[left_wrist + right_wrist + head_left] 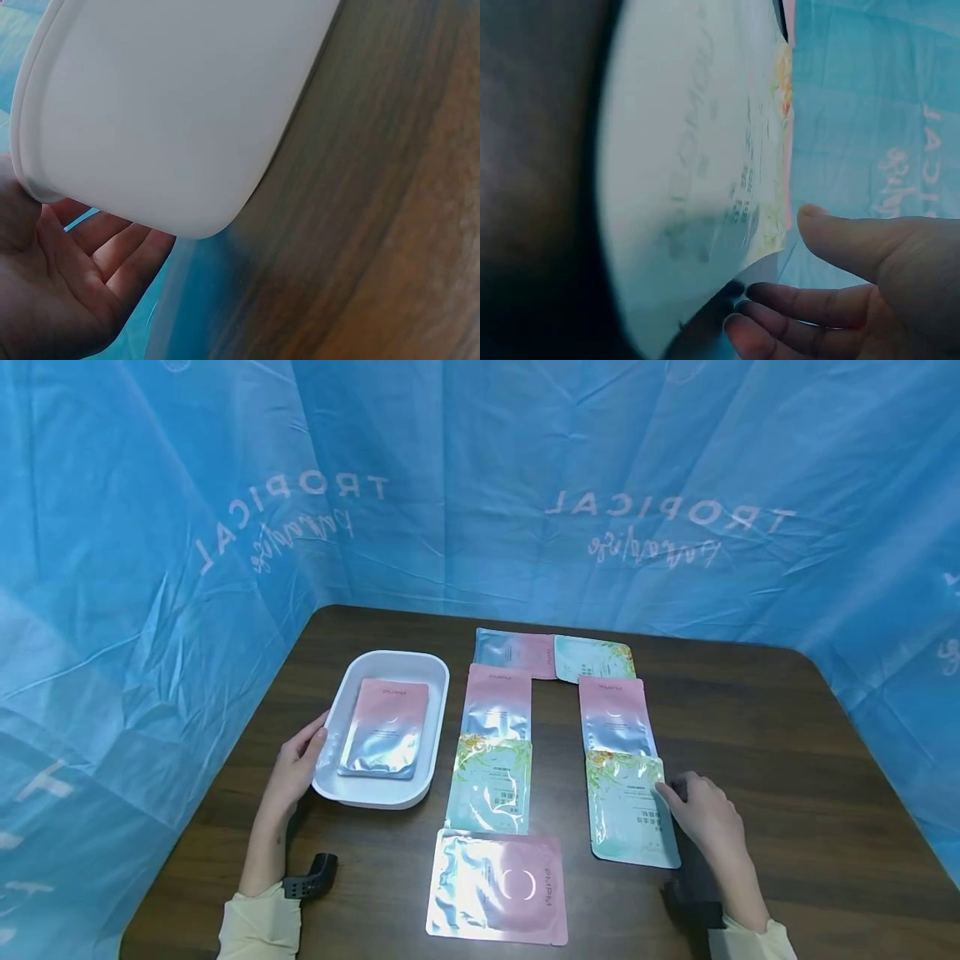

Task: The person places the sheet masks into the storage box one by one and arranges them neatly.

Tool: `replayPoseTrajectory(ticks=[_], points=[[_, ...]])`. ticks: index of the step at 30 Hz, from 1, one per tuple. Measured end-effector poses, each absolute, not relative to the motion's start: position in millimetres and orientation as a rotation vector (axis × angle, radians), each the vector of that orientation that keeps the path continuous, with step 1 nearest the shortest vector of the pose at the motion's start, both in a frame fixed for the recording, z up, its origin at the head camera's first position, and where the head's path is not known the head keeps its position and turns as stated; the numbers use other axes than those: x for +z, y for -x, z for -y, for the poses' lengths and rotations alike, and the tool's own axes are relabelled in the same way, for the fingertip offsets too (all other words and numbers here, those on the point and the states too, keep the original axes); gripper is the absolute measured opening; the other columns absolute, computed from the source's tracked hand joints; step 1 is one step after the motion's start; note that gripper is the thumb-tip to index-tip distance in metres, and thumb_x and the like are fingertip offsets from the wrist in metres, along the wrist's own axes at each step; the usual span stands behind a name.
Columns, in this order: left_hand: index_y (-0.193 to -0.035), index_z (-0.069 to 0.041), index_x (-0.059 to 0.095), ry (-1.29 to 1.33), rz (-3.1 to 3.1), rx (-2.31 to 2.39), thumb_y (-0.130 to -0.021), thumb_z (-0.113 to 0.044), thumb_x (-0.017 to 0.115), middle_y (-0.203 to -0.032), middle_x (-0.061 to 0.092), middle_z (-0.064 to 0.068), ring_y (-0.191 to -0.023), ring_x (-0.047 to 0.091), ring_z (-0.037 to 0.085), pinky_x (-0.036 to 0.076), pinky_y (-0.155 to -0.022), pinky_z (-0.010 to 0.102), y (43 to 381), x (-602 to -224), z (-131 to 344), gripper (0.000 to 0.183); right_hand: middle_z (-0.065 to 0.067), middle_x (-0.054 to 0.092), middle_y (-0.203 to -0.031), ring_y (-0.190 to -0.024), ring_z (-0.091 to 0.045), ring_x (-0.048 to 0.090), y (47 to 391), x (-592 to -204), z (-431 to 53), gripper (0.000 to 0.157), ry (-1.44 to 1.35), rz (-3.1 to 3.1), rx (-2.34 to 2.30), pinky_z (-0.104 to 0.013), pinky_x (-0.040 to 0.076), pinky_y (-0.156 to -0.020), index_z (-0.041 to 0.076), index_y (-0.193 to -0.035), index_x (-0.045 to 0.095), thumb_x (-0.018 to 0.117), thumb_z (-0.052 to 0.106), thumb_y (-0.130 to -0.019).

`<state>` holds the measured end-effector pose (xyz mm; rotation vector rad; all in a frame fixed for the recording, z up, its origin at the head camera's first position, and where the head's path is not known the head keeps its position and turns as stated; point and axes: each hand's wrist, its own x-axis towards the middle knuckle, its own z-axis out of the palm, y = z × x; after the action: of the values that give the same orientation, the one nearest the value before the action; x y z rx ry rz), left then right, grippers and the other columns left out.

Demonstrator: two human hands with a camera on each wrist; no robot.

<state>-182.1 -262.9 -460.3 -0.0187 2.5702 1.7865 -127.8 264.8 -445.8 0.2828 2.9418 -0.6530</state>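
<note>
A white plastic tray (429, 777) stands on the left, with a pink-and-silver sheet mask packet (386, 727) lying in it. My left hand (296, 768) holds the tray's left side, thumb by the rim and fingers against the outer wall (172, 112). At the right, a green sheet mask packet (633, 814) lies overlapping the lower end of a pink-and-blue packet (617, 714). My right hand (705, 818) is at the green packet's right edge; in the right wrist view its thumb and fingers (802, 300) are spread apart with a gap between them.
Left of these, a pink packet (498, 693), a green packet (491, 785) and a sideways pink-and-silver packet (497, 887) form a column. Another pink-blue packet (510, 652) and green packet (592, 656) lie sideways at the back. Blue cloth (480, 485) hangs behind the brown table (787, 735).
</note>
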Motion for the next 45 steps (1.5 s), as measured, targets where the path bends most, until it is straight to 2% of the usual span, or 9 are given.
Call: replayPoseTrajectory(ticks=[6, 8, 15, 20, 25, 30, 34, 42, 45], points=[[-0.146, -0.004, 0.029, 0.029, -2.541, 1.810, -0.103, -0.030, 0.033, -0.147, 0.028, 0.021, -0.130, 0.032, 0.038, 0.033, -0.098, 0.052, 181.6, -459.0, 260.3, 0.051, -0.039, 0.046, -0.109, -0.089, -0.045, 0.050, 112.8, -452.7, -256.5, 0.087, -0.280, -2.909, -0.605, -0.057, 0.043, -0.069, -0.021, -0.121, 0.039, 0.072, 0.048, -0.078], [-0.146, -0.005, 0.028, 0.027, -2.532, 1.817, -0.103, -0.029, 0.033, -0.147, 0.028, 0.021, -0.130, 0.032, 0.038, 0.033, -0.099, 0.052, 181.6, -458.2, 259.7, 0.050, -0.036, 0.047, -0.103, -0.086, -0.042, 0.050, 111.5, -455.8, -253.6, 0.091, -0.280, -2.913, -0.603, -0.056, 0.043, -0.068, -0.021, -0.118, 0.039, 0.078, 0.047, -0.071], [-0.146, -0.004, 0.029, 0.036, -2.542, 1.809, -0.103, -0.029, 0.034, -0.147, 0.029, 0.022, -0.129, 0.033, 0.038, 0.033, -0.098, 0.053, 182.4, -457.8, 259.7, 0.050, -0.022, 0.048, -0.085, -0.075, -0.033, 0.048, 114.6, -459.7, -249.1, 0.072, -0.305, -2.892, -0.671, -0.043, 0.041, -0.060, -0.015, -0.101, 0.044, 0.081, 0.038, -0.071], [-0.147, -0.005, 0.028, 0.048, -2.543, 1.791, -0.103, -0.031, 0.034, -0.147, 0.028, 0.022, -0.130, 0.032, 0.039, 0.033, -0.099, 0.053, 183.1, -458.7, 259.8, 0.051, -0.015, 0.051, -0.076, -0.065, -0.027, 0.050, 112.2, -456.8, -249.7, 0.056, -0.319, -2.834, -0.747, -0.035, 0.037, -0.052, -0.009, -0.106, 0.040, 0.075, 0.027, -0.080], [-0.147, -0.005, 0.028, 0.047, -2.538, 1.798, -0.103, -0.030, 0.033, -0.147, 0.027, 0.022, -0.130, 0.032, 0.039, 0.033, -0.099, 0.053, 182.9, -459.7, 259.8, 0.051, -0.014, 0.058, -0.085, -0.073, -0.027, 0.055, 110.0, -454.5, -259.0, 0.041, -0.159, -2.824, -0.934, -0.037, 0.044, -0.058, -0.007, -0.120, 0.047, 0.066, 0.011, -0.088], [-0.147, -0.005, 0.028, 0.036, -2.546, 1.802, -0.103, -0.030, 0.033, -0.148, 0.026, 0.021, -0.131, 0.029, 0.038, 0.031, -0.100, 0.053, 183.4, -459.2, 260.6, 0.051, -0.021, 0.061, -0.100, -0.081, -0.028, 0.060, 106.8, -438.6, -270.2, 0.043, -0.028, -2.822, -1.151, -0.033, 0.049, -0.061, -0.005, -0.132, 0.046, 0.058, 0.004, -0.092], [-0.147, -0.006, 0.027, 0.043, -2.547, 1.796, -0.103, -0.030, 0.033, -0.149, 0.025, 0.020, -0.132, 0.028, 0.038, 0.029, -0.101, 0.053, 183.9, -458.1, 261.9, 0.050, -0.026, 0.060, -0.103, -0.071, -0.026, 0.060, 109.1, -420.5, -275.3, 0.045, 0.034, -2.858, -1.292, -0.032, 0.050, -0.051, -0.004, -0.138, 0.040, 0.053, 0.005, -0.095], [-0.148, -0.012, 0.027, 0.098, -2.523, 1.798, -0.103, -0.031, 0.033, -0.150, 0.024, 0.018, -0.132, 0.027, 0.037, 0.030, -0.101, 0.052, 183.4, -457.6, 260.7, 0.049, -0.008, 0.065, -0.090, -0.053, -0.020, 0.057, 138.5, -396.4, -255.3, 0.050, 0.048, -2.811, -1.690, -0.028, 0.045, -0.043, 0.001, -0.144, 0.032, 0.049, 0.014, -0.098], [-0.148, -0.011, 0.028, 0.090, -2.524, 1.806, -0.103, -0.031, 0.033, -0.149, 0.025, 0.018, -0.132, 0.028, 0.037, 0.031, -0.100, 0.052, 183.6, -459.6, 260.2, 0.050, -0.010, 0.064, -0.090, -0.052, -0.017, 0.055, 154.2, -391.6, -234.9, 0.050, 0.090, -2.739, -1.791, -0.025, 0.043, -0.042, 0.001, -0.144, 0.032, 0.049, 0.010, -0.098]])
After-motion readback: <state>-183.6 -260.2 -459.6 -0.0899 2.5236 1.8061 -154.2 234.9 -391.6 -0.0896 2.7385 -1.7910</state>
